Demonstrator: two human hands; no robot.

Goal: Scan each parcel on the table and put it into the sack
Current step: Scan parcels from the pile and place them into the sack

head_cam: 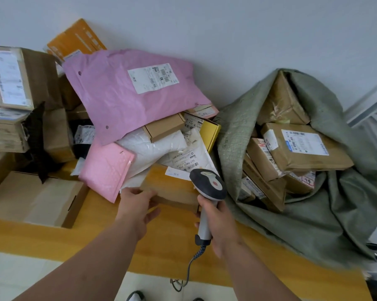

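A heap of parcels lies on the wooden table (172, 242). My left hand (137, 205) holds the near left corner of a flat brown cardboard box (172, 187) at the front of the heap. My right hand (215, 216) grips the handle of a grey barcode scanner (208, 184), whose head is over that box's right end. The green woven sack (313, 224) lies open on the right, with several brown parcels (300, 148) inside it.
A large purple mailer (118, 94) tops the heap, above a pink bubble mailer (105, 170), white bags and a yellow box (211, 131). Brown boxes (16, 83) stack at the left, an open flat carton (35, 198) in front. The scanner's cable hangs off the table's front edge.
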